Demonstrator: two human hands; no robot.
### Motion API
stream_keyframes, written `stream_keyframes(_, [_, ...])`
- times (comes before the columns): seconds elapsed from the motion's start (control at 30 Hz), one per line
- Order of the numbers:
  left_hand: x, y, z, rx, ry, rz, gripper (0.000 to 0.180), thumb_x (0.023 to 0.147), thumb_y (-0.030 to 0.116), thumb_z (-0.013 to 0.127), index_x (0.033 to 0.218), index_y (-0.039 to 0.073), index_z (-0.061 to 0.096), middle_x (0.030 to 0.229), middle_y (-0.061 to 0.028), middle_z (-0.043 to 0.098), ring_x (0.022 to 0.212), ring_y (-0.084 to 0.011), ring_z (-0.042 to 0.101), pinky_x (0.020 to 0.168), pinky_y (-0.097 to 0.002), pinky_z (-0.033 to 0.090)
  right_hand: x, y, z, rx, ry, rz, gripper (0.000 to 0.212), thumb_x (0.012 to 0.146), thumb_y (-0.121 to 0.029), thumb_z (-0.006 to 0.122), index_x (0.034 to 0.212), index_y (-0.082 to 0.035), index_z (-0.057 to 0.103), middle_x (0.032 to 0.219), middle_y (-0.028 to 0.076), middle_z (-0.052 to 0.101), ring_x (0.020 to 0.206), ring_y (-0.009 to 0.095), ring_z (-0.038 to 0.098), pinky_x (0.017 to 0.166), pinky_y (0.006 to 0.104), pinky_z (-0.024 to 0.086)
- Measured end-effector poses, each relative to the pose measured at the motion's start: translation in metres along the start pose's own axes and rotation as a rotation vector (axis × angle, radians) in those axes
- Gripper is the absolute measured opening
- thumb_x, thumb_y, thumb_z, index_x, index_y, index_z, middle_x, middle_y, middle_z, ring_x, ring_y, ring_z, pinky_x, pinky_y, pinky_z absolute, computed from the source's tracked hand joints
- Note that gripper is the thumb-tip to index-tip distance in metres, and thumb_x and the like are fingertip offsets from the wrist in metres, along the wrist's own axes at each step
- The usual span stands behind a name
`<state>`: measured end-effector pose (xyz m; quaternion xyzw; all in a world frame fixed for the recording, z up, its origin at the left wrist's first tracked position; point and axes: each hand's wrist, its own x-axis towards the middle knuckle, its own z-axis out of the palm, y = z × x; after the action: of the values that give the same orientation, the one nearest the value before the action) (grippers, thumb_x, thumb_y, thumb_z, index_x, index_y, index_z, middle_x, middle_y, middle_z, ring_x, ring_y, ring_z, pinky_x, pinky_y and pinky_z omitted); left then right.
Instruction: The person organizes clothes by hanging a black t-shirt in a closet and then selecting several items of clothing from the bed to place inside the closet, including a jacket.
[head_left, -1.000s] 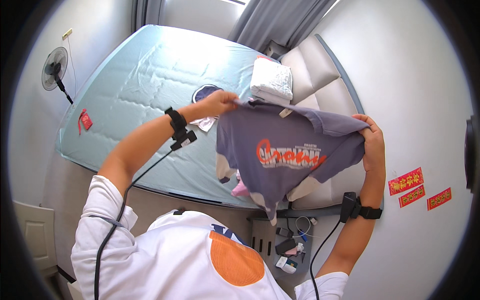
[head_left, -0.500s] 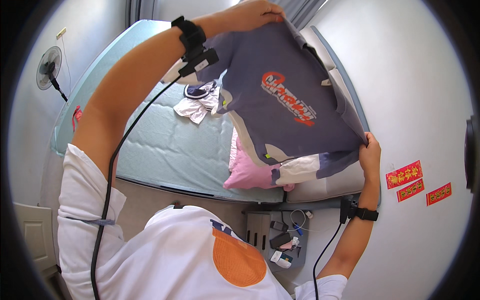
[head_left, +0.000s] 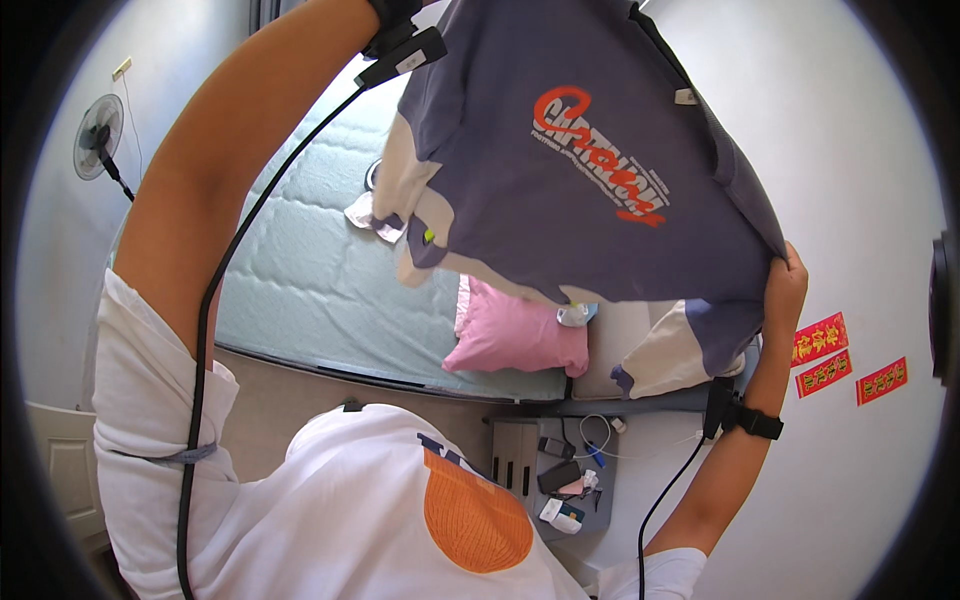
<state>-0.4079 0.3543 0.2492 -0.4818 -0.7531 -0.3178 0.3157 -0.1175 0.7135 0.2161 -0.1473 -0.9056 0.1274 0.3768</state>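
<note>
A grey-blue and cream sweatshirt (head_left: 500,190) with a red and white chest print is stretched out in the air above the bed. My right hand (head_left: 788,285) is closed on its right shoulder edge, and the sleeve (head_left: 665,350) hangs down below that hand. My left arm reaches up to the top edge of the picture; the left hand itself is cut off there. The sweatshirt's top left part also runs out of the picture. Its collar, with a small white label, slants down toward my right hand.
Below lies a bed with a pale green cover (head_left: 300,290). It bears a pink pillow (head_left: 510,330) and crumpled white clothing (head_left: 372,218), partly hidden. A nightstand (head_left: 515,460) with small items stands at the bedside. A fan (head_left: 98,137) is at far left, red paper strips (head_left: 822,340) on the right wall.
Both arms have lifted and the sweatshirt has come up and nearer, looking larger. My left hand has gone out past the top edge; my right hand has moved slightly right and up.
</note>
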Motion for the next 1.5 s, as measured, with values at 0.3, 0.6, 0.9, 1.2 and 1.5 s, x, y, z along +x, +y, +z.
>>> stream_keyframes(0.3, [-0.023, 0.027, -0.002, -0.295, -0.211, -0.316, 0.052, 0.083, 0.047, 0.058, 0.09, -0.004, 0.065, 0.075, -0.0094, 0.065, 0.07, -0.014, 0.059, 0.063, -0.0298, 0.047, -0.017, -0.021, -0.022, 0.285, -0.097, 0.366, 0.049, 0.089, -0.043, 0.052, 0.078, 0.004, 0.062, 0.066, 0.001, 0.055, 0.065, 0.009, 0.048, 0.062, 0.0215, 0.038])
stream_keyframes(0.6, [-0.022, 0.023, 0.007, -0.221, -0.283, -0.341, 0.047, 0.081, 0.046, 0.063, 0.094, 0.001, 0.067, 0.079, -0.0077, 0.066, 0.072, -0.0124, 0.059, 0.064, -0.0281, 0.047, -0.027, -0.019, -0.005, 0.643, -0.252, 0.445, 0.047, 0.09, -0.036, 0.054, 0.108, 0.008, 0.056, 0.098, 0.01, 0.062, 0.085, 0.013, 0.058, 0.077, 0.0226, 0.045])
stream_keyframes(0.9, [-0.042, 0.05, -0.001, -0.506, -0.314, -0.216, 0.042, 0.081, 0.041, 0.064, 0.09, 0.0, 0.065, 0.074, -0.0047, 0.063, 0.068, -0.0109, 0.056, 0.062, -0.028, 0.045, -0.051, 0.002, 0.021, 0.547, -0.341, 0.152, 0.018, 0.092, -0.019, 0.051, 0.095, -0.002, 0.057, 0.074, -0.005, 0.052, 0.065, 0.001, 0.045, 0.057, 0.0152, 0.035])
stream_keyframes(1.2, [-0.039, 0.053, -0.016, -0.221, -0.38, -0.194, 0.046, 0.081, 0.044, 0.063, 0.085, -0.002, 0.061, 0.069, -0.005, 0.058, 0.069, -0.0114, 0.053, 0.062, -0.0295, 0.043, -0.074, -0.04, 0.035, 0.558, -0.536, -0.071, 0.02, 0.086, -0.021, 0.062, 0.089, -0.002, 0.061, 0.066, -0.007, 0.045, 0.06, 0.003, 0.037, 0.053, 0.018, 0.029])
stream_keyframes(1.5, [-0.077, 0.059, -0.001, -0.163, -0.512, 0.009, 0.037, 0.072, 0.028, 0.073, 0.097, 0.001, 0.062, 0.084, -0.0119, 0.065, 0.076, -0.0227, 0.064, 0.07, -0.0317, 0.05, -0.031, -0.014, 0.02, 0.65, -0.043, 0.208, 0.041, 0.09, -0.041, 0.054, 0.088, -0.002, 0.063, 0.072, -0.002, 0.056, 0.068, 0.007, 0.048, 0.062, 0.0233, 0.039])
